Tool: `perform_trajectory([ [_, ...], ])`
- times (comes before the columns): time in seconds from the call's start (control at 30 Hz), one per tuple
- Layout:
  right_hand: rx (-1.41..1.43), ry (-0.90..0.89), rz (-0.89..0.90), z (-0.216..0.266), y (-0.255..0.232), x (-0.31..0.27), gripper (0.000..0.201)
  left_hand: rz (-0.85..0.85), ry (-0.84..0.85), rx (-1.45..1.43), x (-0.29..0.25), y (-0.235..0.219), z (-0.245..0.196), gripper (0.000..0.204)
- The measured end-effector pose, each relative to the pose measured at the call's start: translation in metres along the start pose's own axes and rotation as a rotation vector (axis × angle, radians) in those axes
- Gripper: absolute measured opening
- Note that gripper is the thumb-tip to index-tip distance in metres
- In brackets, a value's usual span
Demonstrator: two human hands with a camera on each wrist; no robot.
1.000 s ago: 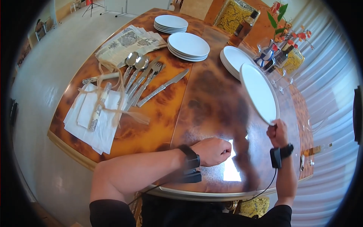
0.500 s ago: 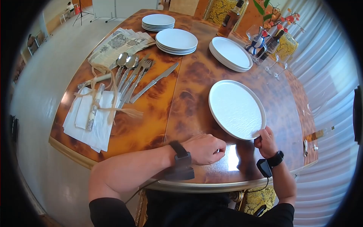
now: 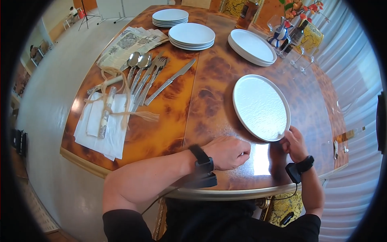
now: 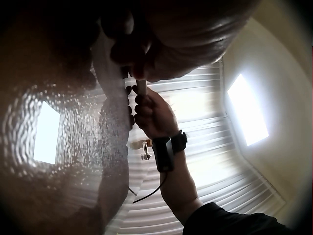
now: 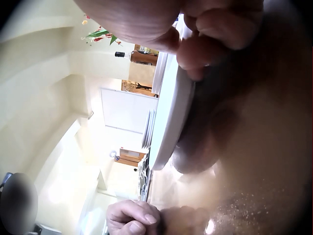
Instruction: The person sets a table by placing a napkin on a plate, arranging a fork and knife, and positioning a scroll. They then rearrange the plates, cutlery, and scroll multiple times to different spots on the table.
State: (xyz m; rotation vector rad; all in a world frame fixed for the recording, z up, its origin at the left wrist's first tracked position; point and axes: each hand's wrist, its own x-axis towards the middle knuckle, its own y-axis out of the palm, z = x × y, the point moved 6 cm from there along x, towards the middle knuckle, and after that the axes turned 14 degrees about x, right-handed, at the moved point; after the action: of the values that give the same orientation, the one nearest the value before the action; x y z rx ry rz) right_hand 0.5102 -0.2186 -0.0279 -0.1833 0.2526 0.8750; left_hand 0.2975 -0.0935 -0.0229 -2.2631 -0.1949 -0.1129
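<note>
My right hand (image 3: 296, 144) pinches the near right rim of a round white plate (image 3: 261, 105) with a textured face. In the right wrist view the plate (image 5: 171, 115) is edge-on, close over the glossy table, with the fingers (image 5: 203, 56) curled at its rim. My left hand (image 3: 228, 153) is by the table's front edge, its fingers loosely curled and holding nothing. It lies left of the plate, apart from it. In the left wrist view the left hand looms dark at the top, with the right hand (image 4: 155, 115) beyond it.
Two stacks of smaller white plates (image 3: 191, 33) and a stack of large plates (image 3: 253, 45) stand at the back. Cutlery (image 3: 151, 76), newspaper (image 3: 131, 43) and white napkins (image 3: 107, 133) with ribbon lie on the left. Wine glasses (image 3: 300, 56) and bottles (image 3: 246, 14) stand at the back right.
My right hand has brought the plate, earlier tilted beside the large stack, down and left to low over the table's near middle. My left hand stays near the front edge.
</note>
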Motion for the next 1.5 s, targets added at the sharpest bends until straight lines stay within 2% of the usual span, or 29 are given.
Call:
perform_trajectory([
  [0.07, -0.015, -0.102, -0.099, 0.0, -0.014, -0.004, 0.04, -0.012, -0.002, -0.005, -0.001, 0.0, 0.001, 0.018],
  [0.13, 0.064, -0.212, -0.185, 0.007, -0.026, -0.008, 0.038, -0.028, -0.012, 0.003, -0.001, 0.001, 0.003, 0.018],
  [0.27, 0.2, -0.44, -0.232, 0.022, -0.052, 0.006, 0.035, -0.069, 0.0, -0.063, 0.0, -0.001, 0.003, 0.016],
  [0.33, 0.362, -0.473, -0.286, 0.023, -0.066, 0.021, 0.031, -0.122, 0.003, -0.084, 0.0, -0.004, 0.002, 0.015],
  [0.43, 0.501, -0.472, -0.345, -0.001, -0.102, 0.056, 0.023, -0.182, -0.017, -0.1, -0.001, -0.011, 0.005, 0.014],
  [0.5, 0.557, -0.47, -0.304, -0.006, -0.114, 0.065, 0.022, -0.216, -0.054, -0.117, -0.001, -0.017, 0.006, 0.012],
  [0.63, 0.554, -0.46, -0.239, -0.018, -0.116, 0.072, 0.018, -0.335, -0.193, -0.087, -0.002, -0.033, 0.012, 0.012],
  [0.73, 0.544, -0.452, -0.195, -0.013, -0.112, 0.067, 0.017, -0.434, -0.397, -0.087, -0.005, -0.053, 0.031, 0.013],
  [0.8, 0.542, -0.447, -0.174, -0.012, -0.11, 0.066, 0.017, -0.561, -0.459, 0.132, -0.012, -0.086, 0.038, 0.015],
  [0.87, 0.536, -0.444, -0.154, -0.012, -0.109, 0.065, 0.016, -0.625, -0.66, 0.268, -0.032, -0.114, 0.065, 0.017],
  [0.93, 0.515, -0.416, -0.162, -0.01, -0.102, 0.06, 0.015, -0.667, -0.778, 0.549, -0.055, -0.144, 0.089, 0.019],
  [1.1, 0.469, -0.382, -0.145, -0.005, -0.09, 0.055, 0.014, -0.376, -1.166, 0.774, -0.095, -0.178, 0.144, 0.023],
  [1.2, 0.477, -0.375, -0.134, -0.003, -0.088, 0.054, 0.013, -0.154, -1.171, 0.828, -0.091, -0.18, 0.159, 0.026],
  [1.3, 0.473, -0.366, -0.137, -0.002, -0.087, 0.051, 0.013, -0.103, -1.185, 0.874, -0.086, -0.182, 0.167, 0.031],
  [1.4, 0.465, -0.36, -0.122, -0.002, -0.087, 0.05, 0.012, -0.209, -1.138, 0.968, -0.084, -0.186, 0.174, 0.022],
  [1.5, 0.459, -0.357, -0.108, -0.001, -0.087, 0.05, 0.012, -0.128, -1.188, 0.909, -0.079, -0.183, 0.164, 0.023],
])
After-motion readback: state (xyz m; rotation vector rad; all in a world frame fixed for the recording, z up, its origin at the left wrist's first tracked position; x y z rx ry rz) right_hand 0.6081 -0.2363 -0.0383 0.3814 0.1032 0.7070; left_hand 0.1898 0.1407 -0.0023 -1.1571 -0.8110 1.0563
